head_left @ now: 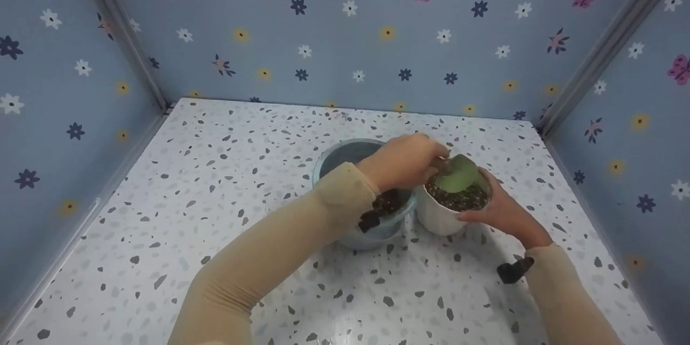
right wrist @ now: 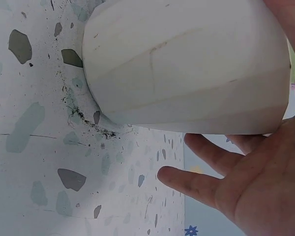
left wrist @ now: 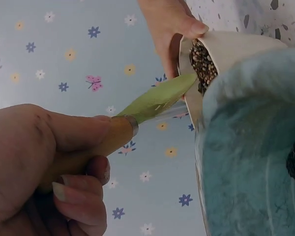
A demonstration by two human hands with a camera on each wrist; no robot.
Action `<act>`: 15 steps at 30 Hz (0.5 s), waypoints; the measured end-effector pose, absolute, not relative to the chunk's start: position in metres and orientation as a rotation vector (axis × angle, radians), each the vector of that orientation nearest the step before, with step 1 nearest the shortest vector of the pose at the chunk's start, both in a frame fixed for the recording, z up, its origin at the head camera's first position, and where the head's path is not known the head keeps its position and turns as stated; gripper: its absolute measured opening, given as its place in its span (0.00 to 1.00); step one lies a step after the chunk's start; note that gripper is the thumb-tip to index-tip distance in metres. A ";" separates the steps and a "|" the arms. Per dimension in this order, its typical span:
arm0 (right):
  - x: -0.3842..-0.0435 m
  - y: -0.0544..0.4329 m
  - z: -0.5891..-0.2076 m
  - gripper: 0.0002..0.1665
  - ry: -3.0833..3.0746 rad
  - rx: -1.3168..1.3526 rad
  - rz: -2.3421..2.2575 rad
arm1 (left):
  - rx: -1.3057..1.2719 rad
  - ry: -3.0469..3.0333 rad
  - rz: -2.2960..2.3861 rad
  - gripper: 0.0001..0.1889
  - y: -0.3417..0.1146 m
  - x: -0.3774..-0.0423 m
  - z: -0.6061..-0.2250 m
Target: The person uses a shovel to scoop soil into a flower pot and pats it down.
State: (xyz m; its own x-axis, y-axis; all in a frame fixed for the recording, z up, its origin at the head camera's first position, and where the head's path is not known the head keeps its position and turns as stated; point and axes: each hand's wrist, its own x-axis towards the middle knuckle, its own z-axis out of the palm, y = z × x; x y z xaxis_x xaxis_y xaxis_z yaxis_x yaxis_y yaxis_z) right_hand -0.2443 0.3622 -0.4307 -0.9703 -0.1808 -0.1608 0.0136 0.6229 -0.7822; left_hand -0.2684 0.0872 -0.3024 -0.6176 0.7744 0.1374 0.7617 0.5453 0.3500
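Observation:
My left hand [head_left: 407, 161] grips the wooden handle [left wrist: 119, 135] of a small garden trowel with a green blade [head_left: 458, 175]. The blade lies over the dark, grainy soil [head_left: 470, 200] in a white flowerpot [head_left: 439, 218], and in the left wrist view its tip is right at the soil. My right hand [head_left: 502, 210] holds this pot by its rim, thumb in front and fingers round the far side. Left of it, close beside, stands a larger blue-grey pot [head_left: 372, 234] with dark soil [head_left: 389, 202] low inside. My left wrist crosses above that pot and hides part of its opening.
Both pots stand on a white speckled tabletop [head_left: 226, 172]. Blue panels [head_left: 345, 27] with flowers and butterflies enclose the back and both sides. Soil crumbs [right wrist: 91, 123] lie on the table by the white pot's base.

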 end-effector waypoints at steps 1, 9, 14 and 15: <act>-0.244 0.362 -0.431 0.77 2.631 -0.138 -1.253 | 1.368 2.743 0.595 0.10 0.084 -0.269 -0.302; -0.243 0.358 -0.432 0.77 2.649 -0.147 -1.207 | 1.357 2.855 0.645 0.12 0.051 -0.267 -0.295; -0.241 0.358 -0.429 0.76 2.647 -0.164 -1.210 | 1.261 2.910 0.731 0.09 0.025 -0.266 -0.287; -0.242 0.359 -0.429 0.76 2.644 -0.166 -1.218 | 1.231 2.922 0.749 0.09 0.020 -0.266 -0.286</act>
State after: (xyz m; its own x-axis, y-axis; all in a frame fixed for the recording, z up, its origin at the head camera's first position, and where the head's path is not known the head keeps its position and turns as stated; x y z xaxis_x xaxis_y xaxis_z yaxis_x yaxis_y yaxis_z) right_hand -0.2417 0.3585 -0.4290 -0.9682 -0.1954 -0.1560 -0.0085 0.6492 -0.7606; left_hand -0.2656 0.0198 -0.2855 -0.7085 0.6490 0.2773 0.7024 0.6100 0.3668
